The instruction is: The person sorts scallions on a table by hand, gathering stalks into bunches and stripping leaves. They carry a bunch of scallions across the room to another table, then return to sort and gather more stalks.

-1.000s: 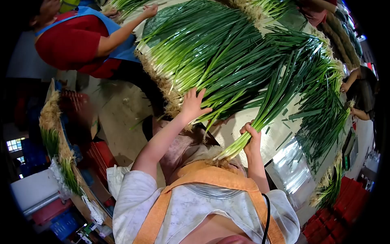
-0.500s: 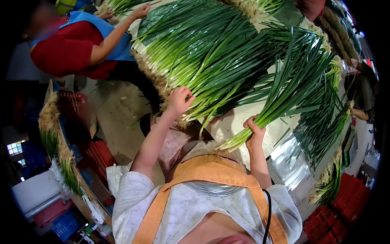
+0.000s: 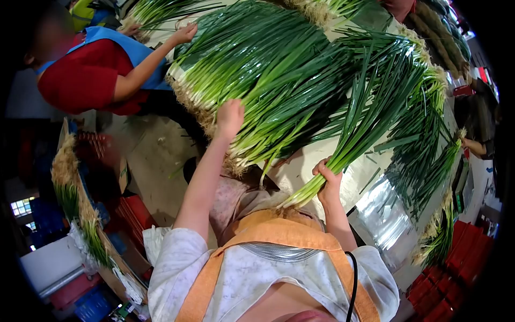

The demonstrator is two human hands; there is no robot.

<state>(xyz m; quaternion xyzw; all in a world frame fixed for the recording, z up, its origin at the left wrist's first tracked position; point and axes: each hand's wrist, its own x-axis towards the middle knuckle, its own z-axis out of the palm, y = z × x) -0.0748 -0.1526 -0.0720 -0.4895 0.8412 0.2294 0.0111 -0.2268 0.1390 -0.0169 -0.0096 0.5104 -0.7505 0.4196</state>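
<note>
A wide heap of spring onions (image 3: pixel 268 70), white ends and roots toward me, lies across the table. My left hand (image 3: pixel 230 119) is closed at the pale stems on the heap's near left side, seemingly around a stalk or more whose green leaves run up over the heap; its fingertips are hidden. In my right hand (image 3: pixel 328 180) is a loose bunch of spring onions (image 3: pixel 343 147), gripped near the lower stems. The roots of this bunch point down toward my orange apron (image 3: pixel 279 228), while its long leaves spread up and to the right.
More spring onions (image 3: pixel 424 161) lie along the table's right side. Across to the left, a co-worker in a red shirt (image 3: pixel 80 75) stretches an arm over the table. Red crates (image 3: pixel 448 273) stand low on the right. A narrow side stand (image 3: pixel 86 209) with spring onions is at the left.
My left hand has moved up a little over the heap and its fingers have closed. My right hand, with the bunch, has shifted slightly left and down.
</note>
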